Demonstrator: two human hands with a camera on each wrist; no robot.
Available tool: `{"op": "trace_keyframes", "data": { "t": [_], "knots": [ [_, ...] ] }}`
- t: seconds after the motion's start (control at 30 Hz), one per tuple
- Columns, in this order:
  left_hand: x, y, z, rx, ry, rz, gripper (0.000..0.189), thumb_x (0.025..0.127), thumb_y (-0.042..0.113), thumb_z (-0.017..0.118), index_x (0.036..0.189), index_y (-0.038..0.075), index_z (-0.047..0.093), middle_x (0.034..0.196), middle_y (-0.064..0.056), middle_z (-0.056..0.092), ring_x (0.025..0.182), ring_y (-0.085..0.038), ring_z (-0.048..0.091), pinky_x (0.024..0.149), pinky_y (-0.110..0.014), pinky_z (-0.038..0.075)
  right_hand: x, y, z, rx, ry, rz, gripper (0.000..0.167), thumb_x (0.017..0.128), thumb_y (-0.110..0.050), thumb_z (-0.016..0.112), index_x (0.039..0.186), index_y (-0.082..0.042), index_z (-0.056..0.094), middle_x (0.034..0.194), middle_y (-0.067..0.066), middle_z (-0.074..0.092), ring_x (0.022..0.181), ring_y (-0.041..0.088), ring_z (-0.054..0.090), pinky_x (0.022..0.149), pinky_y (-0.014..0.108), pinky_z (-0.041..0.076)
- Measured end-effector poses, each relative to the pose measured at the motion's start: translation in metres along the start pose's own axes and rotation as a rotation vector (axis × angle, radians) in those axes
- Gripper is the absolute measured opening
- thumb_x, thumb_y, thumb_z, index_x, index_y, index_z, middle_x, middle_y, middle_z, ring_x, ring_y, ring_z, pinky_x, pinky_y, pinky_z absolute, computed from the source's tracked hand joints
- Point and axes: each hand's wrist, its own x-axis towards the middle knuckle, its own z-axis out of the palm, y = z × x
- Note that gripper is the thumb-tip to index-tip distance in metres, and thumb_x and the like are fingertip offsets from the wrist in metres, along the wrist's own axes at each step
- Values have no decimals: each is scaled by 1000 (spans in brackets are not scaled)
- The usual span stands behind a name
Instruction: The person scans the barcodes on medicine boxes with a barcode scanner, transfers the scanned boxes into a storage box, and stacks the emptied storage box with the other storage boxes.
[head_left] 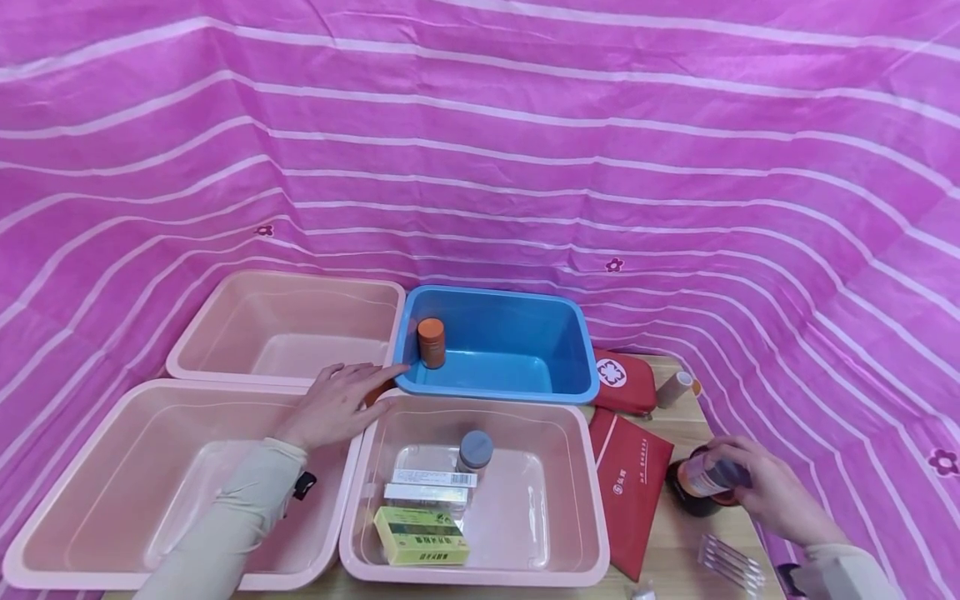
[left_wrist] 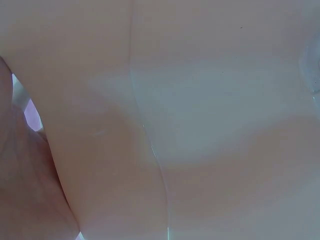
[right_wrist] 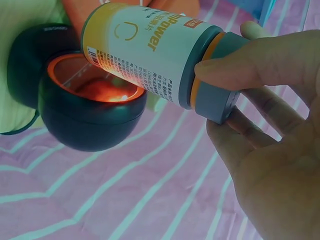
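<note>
My right hand [head_left: 772,487] grips a pill bottle [right_wrist: 150,55] by its dark grey cap, thumb on one side and fingers on the other. The bottle lies tilted, its barcode end over the glowing red window of a black, rounded barcode scanner [right_wrist: 92,120]. Over at the bins, my left hand [head_left: 337,408] rests on the pink rims with fingers extended, the fingertips at the corner of the blue bin [head_left: 495,392]. An orange-capped bottle [head_left: 431,343] stands inside that blue bin. Pink plastic wall [left_wrist: 210,100] fills most of the left wrist view.
The front pink bin [head_left: 480,575] holds a grey-capped bottle [head_left: 475,451], white boxes [head_left: 426,495] and a yellow-green box [head_left: 422,536]. Right of it lie a red folder [head_left: 633,492], a red pouch [head_left: 626,383], a beige roll [head_left: 675,389] and a clear pack of swabs [head_left: 731,565].
</note>
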Motion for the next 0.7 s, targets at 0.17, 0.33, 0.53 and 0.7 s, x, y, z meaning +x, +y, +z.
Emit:
{"op": "trace_keyframes", "data": {
  "t": [0.17, 0.33, 0.53, 0.7],
  "knots": [
    [0, 0, 0, 5, 8, 7, 57, 101, 52, 58, 154, 35, 47, 145, -10, 62, 136, -35, 56, 111, -66, 35, -2, 4, 0, -45, 12, -15, 71, 40, 23, 72, 95, -22, 73, 110, 5, 68, 97, 3, 60, 87, -1, 33],
    [0, -1, 0, 7, 6, 9, 57, 101, 52, 57, 154, 35, 47, 145, -10, 62, 136, -35, 56, 110, -66, 36, -4, 6, 0, -44, 15, -11, 71, 40, 24, 71, 96, -20, 74, 109, 5, 69, 96, 3, 60, 86, -1, 34],
    [0, -2, 1, 7, 9, 9, 57, 101, 53, 57, 154, 35, 47, 145, -9, 62, 135, -35, 56, 110, -65, 36, -4, 5, 1, -42, 9, -5, 72, 40, 24, 72, 95, -22, 73, 109, 4, 69, 97, 2, 60, 86, -1, 34],
    [0, -2, 1, 9, 14, 14, 57, 101, 54, 56, 154, 35, 47, 145, -9, 62, 135, -35, 56, 110, -65, 36, 3, -6, -6, -8, -10, 1, 73, 44, 22, 79, 101, -23, 73, 113, 4, 68, 102, -4, 56, 82, 5, 42]
  ]
}}
